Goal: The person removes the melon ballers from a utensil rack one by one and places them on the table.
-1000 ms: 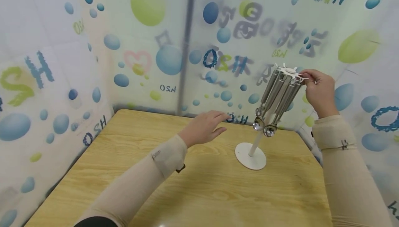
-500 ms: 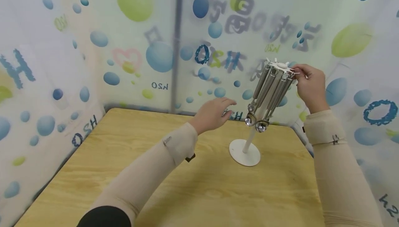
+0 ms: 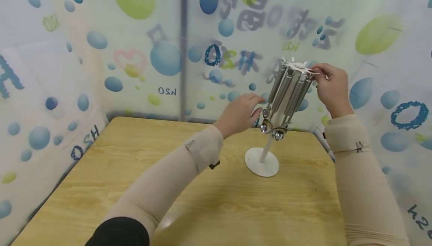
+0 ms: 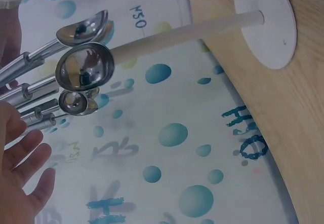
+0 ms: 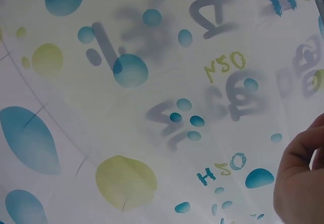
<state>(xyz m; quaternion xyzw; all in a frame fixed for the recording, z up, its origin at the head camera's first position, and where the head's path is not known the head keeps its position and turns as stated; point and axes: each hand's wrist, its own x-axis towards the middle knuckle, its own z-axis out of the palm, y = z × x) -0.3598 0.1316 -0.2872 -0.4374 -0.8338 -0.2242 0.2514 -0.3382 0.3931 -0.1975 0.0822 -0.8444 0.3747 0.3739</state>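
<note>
A white rack with a hooked top and thin post stands on the table. Several round-bowled metal scoops of different sizes hang around it, bowls down. My right hand pinches the right rim of the top, at a hook; whether it also grips a handle end, I cannot tell. On the other side my left hand reaches beside the scoops, fingers loosely bent and holding nothing. In the left wrist view the left hand's fingers lie close to the scoop handles. Just part of the right hand enters the right wrist view.
The round white base sits flat on the wood-grain table, toward its far right. Printed curtains with blue and green spots stand behind the table and along both sides.
My left hand has moved up and right, closer to the hanging scoops. My right hand stays at the rack's rim. The head view has shifted a little, so the rack sits further left.
</note>
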